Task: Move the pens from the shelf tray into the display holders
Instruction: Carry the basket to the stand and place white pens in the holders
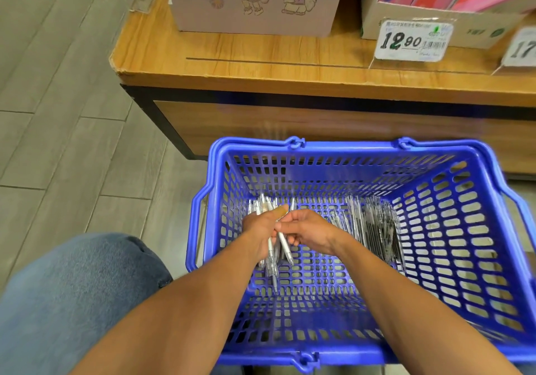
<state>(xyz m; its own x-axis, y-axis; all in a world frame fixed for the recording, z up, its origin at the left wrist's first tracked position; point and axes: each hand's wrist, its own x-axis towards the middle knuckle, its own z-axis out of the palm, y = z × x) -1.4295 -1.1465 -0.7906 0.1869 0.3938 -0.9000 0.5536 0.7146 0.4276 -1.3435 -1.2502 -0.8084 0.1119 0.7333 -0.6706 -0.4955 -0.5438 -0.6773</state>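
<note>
Both bare forearms extend from the lower frame toward centre, converging. Left hand (261, 226) at centre, fingers curled around a bundle of pens (272, 258), thumb raised. Right hand (307, 231) just beside it, touching, fingers curled on one pen of the bundle.

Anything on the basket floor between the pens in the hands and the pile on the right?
Head view: a few clear-wrapped pens lie on the blue basket floor between the held pens and the dark pile.

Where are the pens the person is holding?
In the head view, the pens sit low and centre, gripped in the left hand inside the blue basket, touching the right hand.
</note>
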